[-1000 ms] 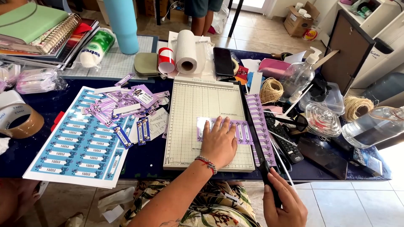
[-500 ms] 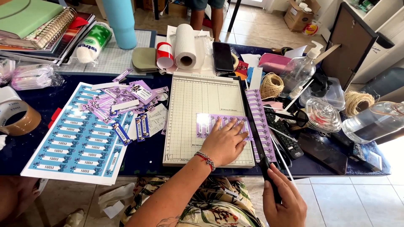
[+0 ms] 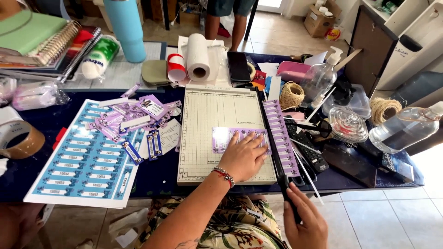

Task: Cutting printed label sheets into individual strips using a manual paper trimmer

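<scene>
A cream paper cutter board (image 3: 217, 110) with a printed grid lies on the dark blue table. My left hand (image 3: 243, 157), with a beaded bracelet at the wrist, presses flat on a purple label sheet (image 3: 226, 137) near the board's right edge. My right hand (image 3: 304, 221) grips the black handle of the cutter blade arm (image 3: 272, 138), which lies down along that edge. A long strip of purple labels (image 3: 280, 131) rests just right of the blade.
A blue label sheet (image 3: 76, 161) and a pile of cut purple tags (image 3: 134, 115) lie left of the board. Twine balls, clear bottles, a remote, a paper roll, a phone, notebooks and a tape roll (image 3: 18, 138) crowd the table. Another person's legs (image 3: 226, 18) stand behind it.
The purple label sheet under my left hand has slid toward the blade edge. My right hand stays on the blade handle.
</scene>
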